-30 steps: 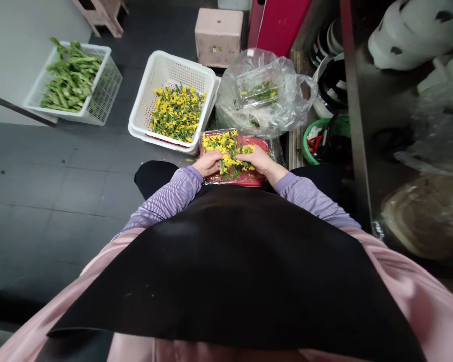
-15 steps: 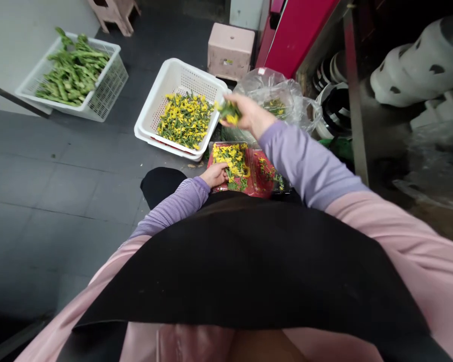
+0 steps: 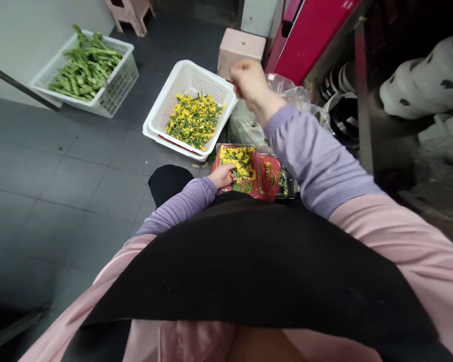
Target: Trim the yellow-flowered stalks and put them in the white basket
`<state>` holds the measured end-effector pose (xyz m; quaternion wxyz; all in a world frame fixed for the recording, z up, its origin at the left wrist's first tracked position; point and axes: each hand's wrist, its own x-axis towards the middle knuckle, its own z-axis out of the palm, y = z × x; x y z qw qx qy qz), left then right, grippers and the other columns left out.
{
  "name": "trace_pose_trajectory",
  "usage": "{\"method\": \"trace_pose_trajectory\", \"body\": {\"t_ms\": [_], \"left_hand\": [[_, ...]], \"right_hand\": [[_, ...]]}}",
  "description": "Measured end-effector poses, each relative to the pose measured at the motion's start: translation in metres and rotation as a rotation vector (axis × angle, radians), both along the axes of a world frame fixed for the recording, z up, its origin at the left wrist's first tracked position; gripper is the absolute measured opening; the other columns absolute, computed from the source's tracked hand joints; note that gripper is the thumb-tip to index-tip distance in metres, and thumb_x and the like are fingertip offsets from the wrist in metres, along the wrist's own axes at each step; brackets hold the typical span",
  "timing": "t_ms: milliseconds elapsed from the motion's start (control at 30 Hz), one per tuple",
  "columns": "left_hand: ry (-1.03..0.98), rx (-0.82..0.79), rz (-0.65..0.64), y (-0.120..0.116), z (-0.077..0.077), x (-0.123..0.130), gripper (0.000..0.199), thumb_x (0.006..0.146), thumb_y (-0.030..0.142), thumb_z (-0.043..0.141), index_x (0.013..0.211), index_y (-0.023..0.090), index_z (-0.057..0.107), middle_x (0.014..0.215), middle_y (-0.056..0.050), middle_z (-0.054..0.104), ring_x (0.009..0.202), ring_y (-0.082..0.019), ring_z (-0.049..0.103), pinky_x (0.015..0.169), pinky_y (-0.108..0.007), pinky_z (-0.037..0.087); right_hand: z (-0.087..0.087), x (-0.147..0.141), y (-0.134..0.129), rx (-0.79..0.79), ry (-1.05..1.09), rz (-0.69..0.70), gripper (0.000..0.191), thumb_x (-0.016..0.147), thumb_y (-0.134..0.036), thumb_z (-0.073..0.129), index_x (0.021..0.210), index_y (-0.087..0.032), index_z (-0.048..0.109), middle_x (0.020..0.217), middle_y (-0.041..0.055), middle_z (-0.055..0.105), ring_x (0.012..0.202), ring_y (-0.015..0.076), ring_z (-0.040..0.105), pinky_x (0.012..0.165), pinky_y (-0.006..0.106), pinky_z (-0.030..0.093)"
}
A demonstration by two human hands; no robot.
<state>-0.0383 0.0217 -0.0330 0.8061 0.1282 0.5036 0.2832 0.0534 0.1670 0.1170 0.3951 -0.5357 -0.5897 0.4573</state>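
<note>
My left hand [image 3: 223, 176] is closed on sprigs of yellow flowers at the near left of a clear lidded box on red. Yellow flowers with green stems [image 3: 237, 160] fill the box's left half; the red right half [image 3: 269, 173] bears only a few sprigs. My right hand [image 3: 251, 85] is raised beyond the box, fingers curled in and slightly blurred; what they hold, if anything, is hidden. Beside it stands a white perforated basket [image 3: 181, 75], tilted, holding a heap of yellow flowers [image 3: 194, 120]. Under the right wrist lies a clear plastic bag [image 3: 245, 123].
A white crate [image 3: 115, 83] of thick green stalks [image 3: 85, 68] stands on the floor at far left. A pink stool [image 3: 237, 45] is behind the basket, near a magenta cabinet [image 3: 305, 40]. At right are a metal rail [image 3: 363, 95] and white stacked pots [image 3: 419, 83].
My right hand has moved up and away, and the flower bunch it held no longer shows. My left hand stays at the box. The whole view has shifted slightly.
</note>
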Motion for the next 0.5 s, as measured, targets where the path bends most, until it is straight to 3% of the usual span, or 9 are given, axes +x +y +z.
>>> {"method": "trace_pose_trajectory", "body": {"t_ms": [133, 233, 367, 500], "left_hand": [[0.019, 0.102, 0.085, -0.004, 0.001, 0.002, 0.03, 0.1, 0.01, 0.054, 0.072, 0.018, 0.05, 0.042, 0.006, 0.044, 0.035, -0.006, 0.039, 0.045, -0.021, 0.032], [0.042, 0.154, 0.084, -0.01, 0.001, 0.007, 0.031, 0.101, 0.016, 0.06, 0.072, 0.019, 0.048, 0.042, 0.008, 0.045, 0.035, -0.006, 0.04, 0.046, -0.019, 0.035], [0.119, 0.202, 0.09, -0.022, 0.002, 0.02, 0.038, 0.098, 0.023, 0.07, 0.073, 0.022, 0.041, 0.041, 0.011, 0.042, 0.034, -0.006, 0.043, 0.046, -0.017, 0.039], [0.178, 0.258, 0.097, -0.03, 0.005, 0.027, 0.04, 0.093, 0.023, 0.076, 0.075, 0.022, 0.041, 0.044, 0.011, 0.044, 0.034, -0.006, 0.046, 0.044, -0.017, 0.036]], "right_hand": [[-0.049, 0.04, -0.12, -0.143, -0.053, -0.019, 0.044, 0.078, -0.059, 0.076, 0.094, -0.018, 0.071, 0.089, 0.0022, 0.072, 0.093, 0.0209, 0.069, 0.078, 0.029, 0.053], [-0.089, 0.061, -0.18, -0.213, -0.139, -0.047, 0.031, 0.075, -0.046, 0.082, 0.079, -0.019, 0.066, 0.073, -0.0011, 0.067, 0.076, 0.0168, 0.064, 0.07, 0.025, 0.049], [-0.123, 0.066, -0.206, -0.355, -0.15, -0.119, 0.027, 0.076, -0.021, 0.081, 0.071, -0.021, 0.054, 0.057, -0.0057, 0.058, 0.056, 0.011, 0.053, 0.057, 0.023, 0.042], [-0.131, 0.063, -0.208, -0.474, 0.087, -0.183, 0.033, 0.079, -0.008, 0.076, 0.077, -0.023, 0.046, 0.052, -0.0089, 0.056, 0.046, 0.0087, 0.051, 0.049, 0.02, 0.04]]}}
